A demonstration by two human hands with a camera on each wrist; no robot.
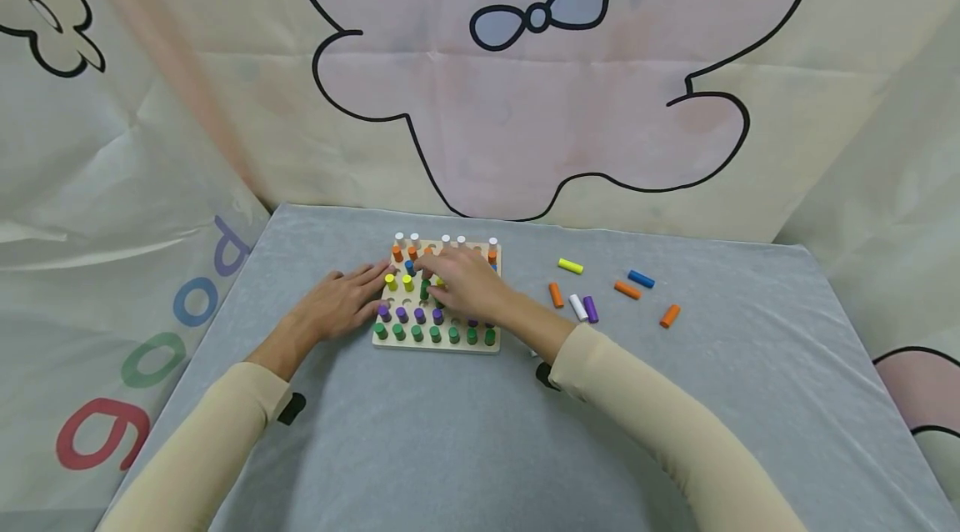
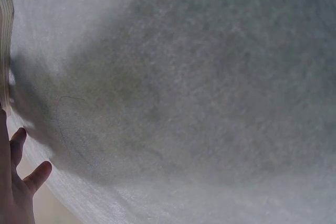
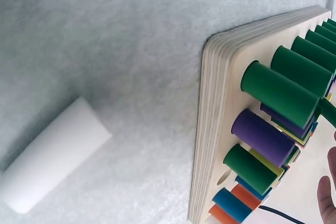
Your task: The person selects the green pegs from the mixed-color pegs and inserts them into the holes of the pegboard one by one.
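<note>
A pale wooden pegboard lies on the table, carrying rows of coloured pegs. Over its middle, my right hand pinches a green peg between thumb and fingers, beside the yellow pegs. In the right wrist view this green peg leans at a different angle from the standing ones. My left hand lies with fingers stretched out at the board's left edge. Only part of the left hand shows in the left wrist view. The right forearm and hand cover part of the board's right side.
Right of the board lie loose pegs: a yellow peg, a blue peg, several orange ones, a purple peg and a white peg. Another white peg lies close to the board. Printed curtains surround the grey-covered table.
</note>
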